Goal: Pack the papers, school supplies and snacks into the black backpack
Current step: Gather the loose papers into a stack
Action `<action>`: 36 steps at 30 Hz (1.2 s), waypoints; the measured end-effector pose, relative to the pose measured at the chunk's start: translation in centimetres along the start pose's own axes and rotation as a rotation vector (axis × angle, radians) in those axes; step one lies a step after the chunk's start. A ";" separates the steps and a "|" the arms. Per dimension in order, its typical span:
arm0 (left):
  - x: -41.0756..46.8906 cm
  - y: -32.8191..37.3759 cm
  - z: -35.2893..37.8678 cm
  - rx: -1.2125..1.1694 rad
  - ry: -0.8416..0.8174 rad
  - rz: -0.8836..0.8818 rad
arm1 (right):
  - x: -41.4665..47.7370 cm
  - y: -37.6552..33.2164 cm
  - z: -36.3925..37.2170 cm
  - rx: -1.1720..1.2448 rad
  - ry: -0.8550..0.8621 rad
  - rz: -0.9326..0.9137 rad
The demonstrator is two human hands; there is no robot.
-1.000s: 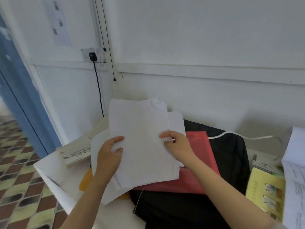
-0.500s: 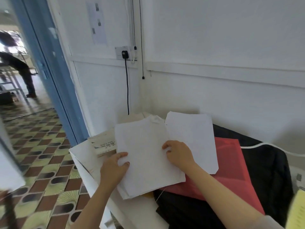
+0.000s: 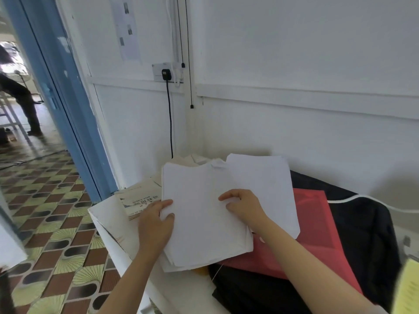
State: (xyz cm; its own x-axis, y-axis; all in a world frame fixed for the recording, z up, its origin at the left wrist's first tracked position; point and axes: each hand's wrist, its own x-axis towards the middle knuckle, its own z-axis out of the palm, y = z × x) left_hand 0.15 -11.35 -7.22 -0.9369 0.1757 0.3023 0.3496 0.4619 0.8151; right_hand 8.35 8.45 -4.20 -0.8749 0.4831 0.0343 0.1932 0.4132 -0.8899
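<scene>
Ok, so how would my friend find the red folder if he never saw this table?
Start at the white table in the room's corner, where a black backpack lies flat. The red folder rests on top of the backpack, its left part tucked under the white papers. It is the only red thing there, between white sheets and black cloth.
</scene>
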 end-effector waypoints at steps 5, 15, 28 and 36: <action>1.5 3.6 1.7 -0.185 -0.068 0.056 | 0.4 0.3 -2.9 -0.037 0.175 -0.061; 5.0 7.9 8.9 0.021 -0.448 0.245 | 0.0 3.9 -8.4 -0.394 0.356 0.067; 6.2 7.3 11.7 0.085 -0.546 0.057 | 1.1 5.7 -9.3 -0.010 0.397 0.230; 6.2 8.6 11.4 -0.275 -0.529 -0.105 | 1.1 5.8 -9.0 0.060 0.328 0.312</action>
State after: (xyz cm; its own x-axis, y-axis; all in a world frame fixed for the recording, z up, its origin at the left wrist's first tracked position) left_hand -2.58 3.60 -3.92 -0.8129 0.5822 -0.0154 0.1761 0.2709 0.9464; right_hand 12.48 18.35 -5.20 -0.5899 0.8005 -0.1057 0.3904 0.1682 -0.9051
